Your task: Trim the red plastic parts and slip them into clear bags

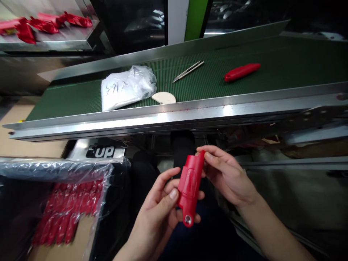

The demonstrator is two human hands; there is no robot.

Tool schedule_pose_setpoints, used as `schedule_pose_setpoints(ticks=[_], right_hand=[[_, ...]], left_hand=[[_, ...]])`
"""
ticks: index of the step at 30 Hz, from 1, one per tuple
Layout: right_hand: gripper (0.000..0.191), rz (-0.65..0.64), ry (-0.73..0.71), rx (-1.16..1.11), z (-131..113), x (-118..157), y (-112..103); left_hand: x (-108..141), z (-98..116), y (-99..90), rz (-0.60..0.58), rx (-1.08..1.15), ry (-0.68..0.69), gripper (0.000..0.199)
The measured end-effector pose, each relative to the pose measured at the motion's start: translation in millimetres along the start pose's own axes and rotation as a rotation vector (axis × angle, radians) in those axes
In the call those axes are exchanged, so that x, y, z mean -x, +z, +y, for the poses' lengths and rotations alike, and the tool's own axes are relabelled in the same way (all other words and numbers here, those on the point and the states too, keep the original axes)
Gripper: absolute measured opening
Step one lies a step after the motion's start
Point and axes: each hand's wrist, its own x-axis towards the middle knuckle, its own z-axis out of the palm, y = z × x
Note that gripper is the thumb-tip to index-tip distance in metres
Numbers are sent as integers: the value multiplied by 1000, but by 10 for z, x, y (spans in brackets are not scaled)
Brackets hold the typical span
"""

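Observation:
A red moulded plastic part (190,185), long and stepped in shape, with a metal-lined hole at its lower end, is held above my lap. My left hand (163,204) is wrapped round its lower half, thumb on the near side and fingers behind. At its narrow upper tip, my right hand (227,174) pinches it between thumb and fingers. Another red part (241,72) of similar colour lies on the green conveyor belt (195,87) in front of me.
On the belt lie a utility knife (188,71), a white plastic bag with handwriting (127,87) and a cream half-round piece (164,97). A metal rail (152,115) edges it. Left, a lined box (108,195) holds rows of red parts (65,210); more red pieces (45,24) lie upper left.

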Motion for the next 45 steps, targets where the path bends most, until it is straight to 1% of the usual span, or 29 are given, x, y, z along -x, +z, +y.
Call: schedule_pose_setpoints(ticks=[4,11,16,24,29,33,36,38,40,42,44,45], right_hand=[[18,3,14,-8,-31,-5,27],[19,43,52,-22,-51,-48,103],[21,64,71,-35,-45,-70,151],[18,39,48,-33,-48,-108,222],[18,14,1,13,-44,-113,292],[17,-17,-40,64,-26,-90,343],[16,-42,-66,113,-4,-72,383],[17,-64,-70,147,12,-59,414],[19,-121,-59,206,18,-47,445],[23,-181,-73,306,-3,-52,463],[26,-189,-172,490,-71,-104,458],[26,-161,-273,642,-130,-161,445]], left_hand=[[9,-3,-15,35,-36,4,31],[12,2,-22,22,-83,25,31],[10,-2,-67,24,-94,40,32],[0,-33,-131,69,-131,36,34],[3,-38,-135,130,-171,17,36],[-2,-36,-173,213,-317,31,39],[-22,-26,-212,195,-358,80,44],[-42,-10,-222,132,-343,108,51],[-63,12,-217,71,-325,123,59],[-77,40,-206,56,-314,131,59],[-78,75,-203,75,-297,131,52],[-75,94,-207,84,-283,132,50]])
